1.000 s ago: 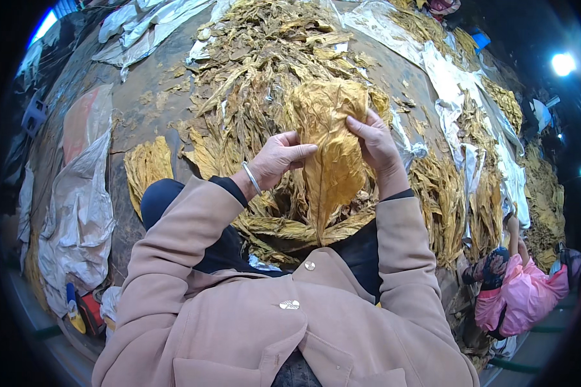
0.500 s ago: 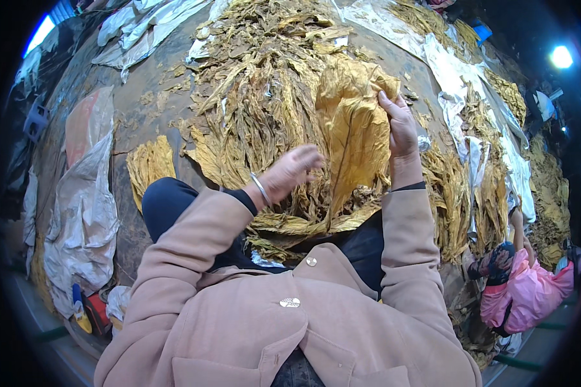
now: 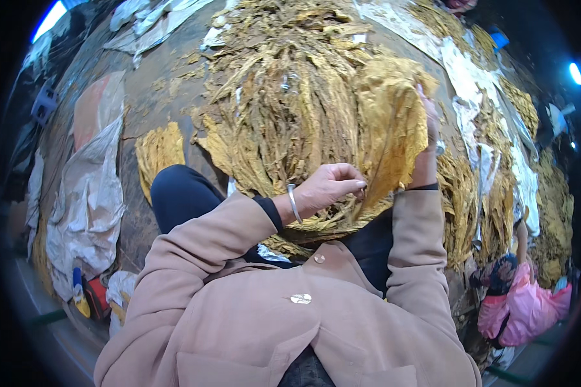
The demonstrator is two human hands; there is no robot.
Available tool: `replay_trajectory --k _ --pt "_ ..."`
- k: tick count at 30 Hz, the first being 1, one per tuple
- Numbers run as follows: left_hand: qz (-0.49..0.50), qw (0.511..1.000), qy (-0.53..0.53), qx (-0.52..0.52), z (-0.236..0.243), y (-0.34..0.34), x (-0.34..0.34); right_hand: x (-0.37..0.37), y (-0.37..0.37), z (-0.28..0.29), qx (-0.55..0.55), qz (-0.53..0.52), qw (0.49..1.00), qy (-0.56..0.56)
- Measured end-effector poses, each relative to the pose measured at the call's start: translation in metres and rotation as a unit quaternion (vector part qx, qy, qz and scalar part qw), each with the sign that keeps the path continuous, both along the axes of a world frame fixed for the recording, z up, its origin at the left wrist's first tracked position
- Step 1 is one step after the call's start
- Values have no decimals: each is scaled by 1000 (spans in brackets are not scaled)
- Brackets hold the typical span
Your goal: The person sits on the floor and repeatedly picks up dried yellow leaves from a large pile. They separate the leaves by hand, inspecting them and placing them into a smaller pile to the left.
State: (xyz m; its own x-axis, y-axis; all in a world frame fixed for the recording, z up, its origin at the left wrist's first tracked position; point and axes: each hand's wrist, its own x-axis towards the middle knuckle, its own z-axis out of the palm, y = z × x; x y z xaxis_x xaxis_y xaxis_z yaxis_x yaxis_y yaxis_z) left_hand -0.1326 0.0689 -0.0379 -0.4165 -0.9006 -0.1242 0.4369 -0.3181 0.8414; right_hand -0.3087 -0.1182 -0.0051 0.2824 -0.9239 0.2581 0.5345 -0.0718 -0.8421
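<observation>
A broad golden-brown dried tobacco leaf hangs upright in front of me, its narrow end low near my lap. My right hand grips its right edge, and part of that hand is behind the leaf. Close by the leaf's lower left edge, my left hand is closed in a pinch. A small brown bit shows at its fingertips; whether it belongs to the leaf I cannot tell. Beneath both hands spreads a large heap of dried tobacco leaves, fanned out from my lap to the far side.
A smaller leaf bundle lies beyond my left knee. White sheeting lies on the left, with more sheeting on the right beside further leaf piles. At the lower right sits another person in pink.
My left hand has moved right and down to the leaf's lower edge, its fingers closing into a pinch. The leaf and my right hand have shifted right; the whole view has turned slightly.
</observation>
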Motion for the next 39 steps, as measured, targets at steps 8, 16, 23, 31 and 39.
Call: replay_trajectory --k 8,16,23,31,39 --pt "101 988 -111 -39 5 -17 4 30 43 11 -65 12 996 57" --pt "191 978 -79 25 65 -6 82 16 -9 0 161 101 981 -47" --pt "390 867 -225 -214 117 37 315 50 26 9 141 172 971 83" --pt "644 754 -129 13 2 142 417 71 46 -9 172 148 953 200" --pt "602 730 -149 287 -266 247 430 70 39 -54 237 155 931 232"
